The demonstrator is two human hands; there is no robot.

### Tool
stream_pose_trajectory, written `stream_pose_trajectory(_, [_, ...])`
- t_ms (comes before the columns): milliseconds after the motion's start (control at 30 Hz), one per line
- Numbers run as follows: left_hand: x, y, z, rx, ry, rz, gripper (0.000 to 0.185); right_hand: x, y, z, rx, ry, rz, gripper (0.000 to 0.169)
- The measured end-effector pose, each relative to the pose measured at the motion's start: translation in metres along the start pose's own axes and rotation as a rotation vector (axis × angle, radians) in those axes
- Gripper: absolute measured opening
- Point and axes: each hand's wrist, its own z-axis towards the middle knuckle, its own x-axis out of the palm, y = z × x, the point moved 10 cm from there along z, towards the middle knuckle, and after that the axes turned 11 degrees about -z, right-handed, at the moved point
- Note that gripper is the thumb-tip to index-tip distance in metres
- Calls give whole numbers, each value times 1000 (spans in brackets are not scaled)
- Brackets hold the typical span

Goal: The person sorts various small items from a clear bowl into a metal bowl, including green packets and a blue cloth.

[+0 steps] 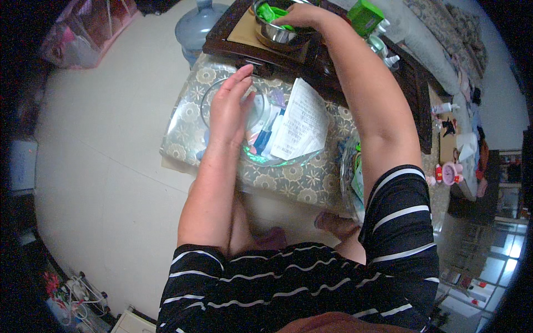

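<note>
My left hand point(230, 106) is held above a round clear bowl or lid point(202, 102) on the table. Its fingers are stretched out and the thumb stands apart; no object shows in it. At the top, my right hand point(303, 16) reaches into a shiny metal pot point(281, 36) and meets bright green pieces point(268, 13) there. Part of that hand is hidden, so its hold on a piece is unclear. Beside my left hand, a folded printed paper point(303, 118) lies over a clear plastic bag point(266, 157) with small blue and white items.
A flowered cloth under clear plastic covers the low table point(266, 183). Beyond it stands a dark wooden table point(225, 35). A large blue water bottle point(200, 27) is at the upper left. A green box point(365, 17) and several pump bottles point(377, 43) stand past my right forearm.
</note>
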Motion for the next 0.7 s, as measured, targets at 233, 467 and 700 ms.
stream_pose_trajectory(233, [4, 2, 0, -8, 3, 44, 28, -1, -21, 9, -118, 7, -184, 34])
stream_pose_trajectory(467, [0, 2, -1, -3, -13, 79, 30, -20, 11, -4, -94, -94, 26, 32])
stream_pose_trajectory(700, [-3, 5, 2, 5, -45, 80, 32, -9, -13, 0, 54, 11, -461, 30])
